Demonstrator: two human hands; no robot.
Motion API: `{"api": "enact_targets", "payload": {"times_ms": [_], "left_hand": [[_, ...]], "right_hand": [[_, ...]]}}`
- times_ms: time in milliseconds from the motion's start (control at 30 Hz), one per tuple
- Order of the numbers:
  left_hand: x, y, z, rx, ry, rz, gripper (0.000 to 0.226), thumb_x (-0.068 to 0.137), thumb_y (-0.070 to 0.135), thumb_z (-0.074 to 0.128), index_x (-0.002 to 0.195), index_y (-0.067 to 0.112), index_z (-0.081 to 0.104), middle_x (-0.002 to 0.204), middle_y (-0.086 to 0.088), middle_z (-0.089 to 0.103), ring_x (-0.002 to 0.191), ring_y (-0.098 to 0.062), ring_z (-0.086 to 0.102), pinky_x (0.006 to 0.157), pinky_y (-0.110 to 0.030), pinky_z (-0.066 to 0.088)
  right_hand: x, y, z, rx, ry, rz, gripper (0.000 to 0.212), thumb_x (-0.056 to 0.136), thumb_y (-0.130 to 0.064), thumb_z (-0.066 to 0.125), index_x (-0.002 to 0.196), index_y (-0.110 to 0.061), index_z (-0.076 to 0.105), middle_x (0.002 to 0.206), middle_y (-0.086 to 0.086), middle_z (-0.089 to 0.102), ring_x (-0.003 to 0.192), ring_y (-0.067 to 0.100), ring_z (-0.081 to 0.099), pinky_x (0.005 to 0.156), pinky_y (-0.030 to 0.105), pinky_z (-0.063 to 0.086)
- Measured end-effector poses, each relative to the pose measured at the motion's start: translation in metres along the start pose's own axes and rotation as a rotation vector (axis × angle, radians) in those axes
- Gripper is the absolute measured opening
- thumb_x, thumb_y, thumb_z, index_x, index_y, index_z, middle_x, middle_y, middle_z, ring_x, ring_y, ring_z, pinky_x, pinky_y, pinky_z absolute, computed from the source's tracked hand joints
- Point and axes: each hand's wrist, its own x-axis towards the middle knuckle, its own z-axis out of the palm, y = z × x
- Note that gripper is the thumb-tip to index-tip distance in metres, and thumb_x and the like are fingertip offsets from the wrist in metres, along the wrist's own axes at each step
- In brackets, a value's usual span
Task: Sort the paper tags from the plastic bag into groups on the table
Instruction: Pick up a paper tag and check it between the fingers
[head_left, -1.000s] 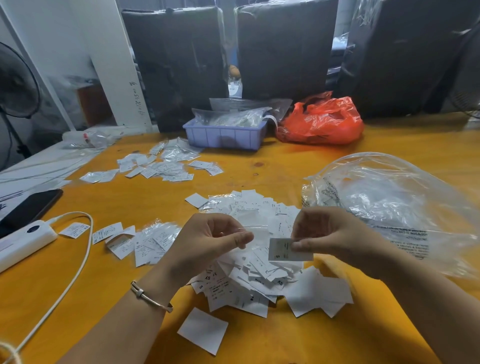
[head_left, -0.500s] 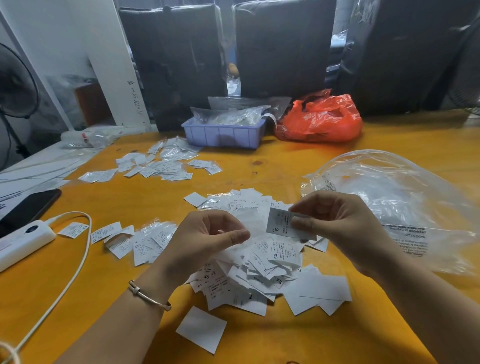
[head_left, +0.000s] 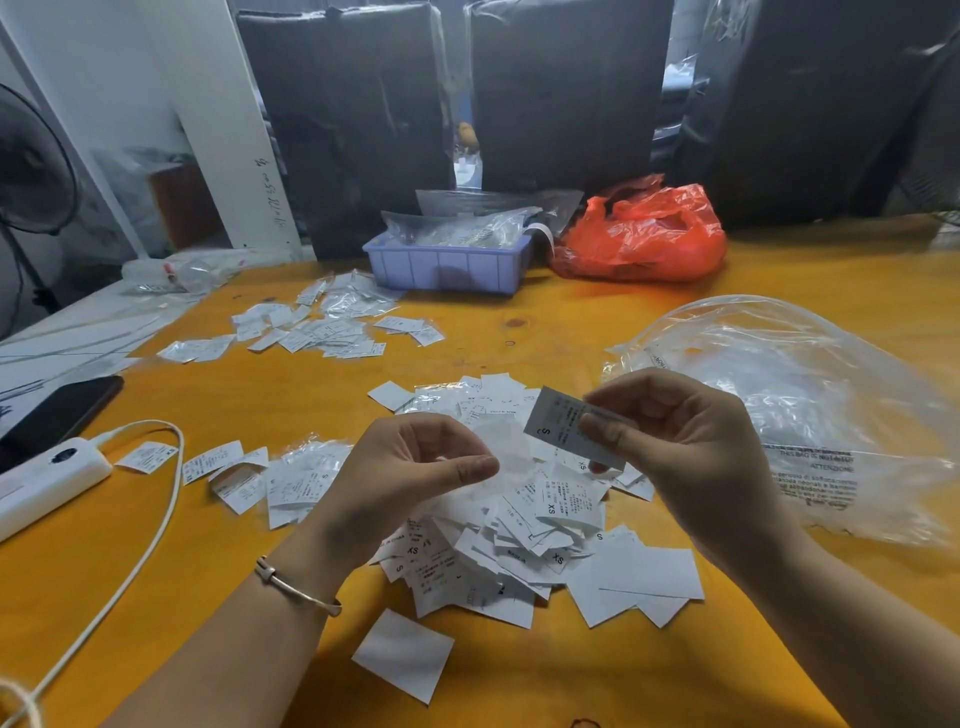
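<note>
The right hand (head_left: 670, 447) has lifted an S-marked tag (head_left: 558, 423), fingers pinching it, above the unsorted pile (head_left: 519, 519) toward twelve o'clock, ready for grouping, while the left hand (head_left: 410, 467) pinches a clear sleeve.

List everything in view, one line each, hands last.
table: one, orange, under everything.
tag pile: one, white, centre.
held tag: one, white, marked S, in right hand.
sorted tags: several groups, white, far left and near left.
clear bag: one, transparent, right.
red bag: one, far centre.
tray: one, lilac, far, holds clear packets.
power strip: one, white, left edge, with cable.
phone: one, black, left.
fan: one, black, far left.
bracelet: one, metal, left wrist.
left hand: curled, seems to pinch a clear sleeve.
right hand: pinches the held tag.
</note>
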Motion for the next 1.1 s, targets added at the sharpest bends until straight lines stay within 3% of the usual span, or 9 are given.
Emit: {"api": "enact_targets", "payload": {"times_ms": [167, 267, 467, 600, 767, 867, 1100], "left_hand": [[0.0005, -0.0006, 0.0, 0.005, -0.007, 0.002, 0.011, 0.072, 0.029, 0.081, 0.077, 0.02, 0.078, 0.079, -0.002, 0.075, 0.078, -0.013, 0.069, 0.073, -0.022, 0.054], [0.0002, -0.0002, 0.0009, 0.001, -0.002, -0.004, 0.006, 0.072, 0.027, 0.08, 0.075, 0.022, 0.078, 0.078, -0.001, 0.075, 0.076, -0.011, 0.069, 0.071, -0.019, 0.053], [-0.0002, -0.0009, 0.0007, -0.009, -0.003, -0.013, 0.007, 0.072, 0.027, 0.08, 0.076, 0.021, 0.078, 0.076, -0.002, 0.074, 0.073, -0.011, 0.068, 0.07, -0.019, 0.053], [-0.0003, -0.0011, 0.0011, -0.011, 0.001, -0.019, 0.012, 0.07, 0.03, 0.08, 0.075, 0.019, 0.078, 0.074, -0.003, 0.073, 0.071, -0.009, 0.067, 0.068, -0.018, 0.052], [-0.0007, 0.0019, 0.0016, -0.001, -0.035, -0.02, 0.016, 0.071, 0.037, 0.081, 0.074, 0.022, 0.077, 0.075, -0.001, 0.073, 0.074, -0.009, 0.067, 0.068, -0.016, 0.05], [-0.0013, 0.0048, 0.0033, 0.009, -0.051, -0.028, 0.019, 0.069, 0.044, 0.078, 0.072, 0.026, 0.077, 0.077, -0.002, 0.075, 0.077, -0.011, 0.069, 0.064, -0.013, 0.048], [-0.0029, 0.0086, 0.0067, -0.008, -0.093, -0.032, 0.01, 0.075, 0.034, 0.08, 0.071, 0.025, 0.077, 0.08, -0.004, 0.076, 0.088, -0.017, 0.073, 0.063, -0.013, 0.049]], "right_hand": [[-0.0024, 0.0013, 0.0018, -0.062, -0.035, 0.004, 0.009, 0.079, -0.001, 0.073, 0.086, -0.006, 0.07, 0.082, 0.006, 0.074, 0.069, 0.025, 0.07, 0.056, 0.035, 0.059], [-0.003, 0.0013, 0.0022, -0.064, -0.04, 0.007, 0.01, 0.077, -0.006, 0.074, 0.086, -0.008, 0.071, 0.081, 0.004, 0.074, 0.071, 0.022, 0.071, 0.054, 0.03, 0.057], [-0.0044, 0.003, 0.0029, -0.225, -0.081, -0.033, 0.014, 0.079, -0.004, 0.075, 0.084, -0.017, 0.073, 0.081, -0.006, 0.073, 0.079, 0.015, 0.07, 0.06, 0.027, 0.059], [-0.0046, 0.0018, 0.0039, -0.29, -0.118, -0.034, 0.016, 0.079, -0.004, 0.075, 0.083, -0.019, 0.074, 0.078, -0.012, 0.072, 0.075, 0.012, 0.068, 0.059, 0.034, 0.06], [-0.0027, -0.0005, 0.0022, -0.204, -0.176, 0.053, 0.018, 0.079, 0.0, 0.074, 0.08, -0.018, 0.076, 0.079, -0.004, 0.073, 0.081, 0.014, 0.069, 0.059, 0.023, 0.057], [-0.0024, -0.0008, 0.0027, -0.189, -0.2, 0.087, 0.018, 0.079, 0.001, 0.073, 0.079, -0.017, 0.077, 0.079, -0.001, 0.074, 0.083, 0.017, 0.069, 0.061, 0.027, 0.059], [-0.0035, -0.0013, 0.0036, -0.165, -0.19, 0.076, 0.013, 0.08, -0.005, 0.074, 0.079, -0.018, 0.076, 0.08, -0.001, 0.073, 0.082, 0.021, 0.07, 0.056, 0.03, 0.059]]}}
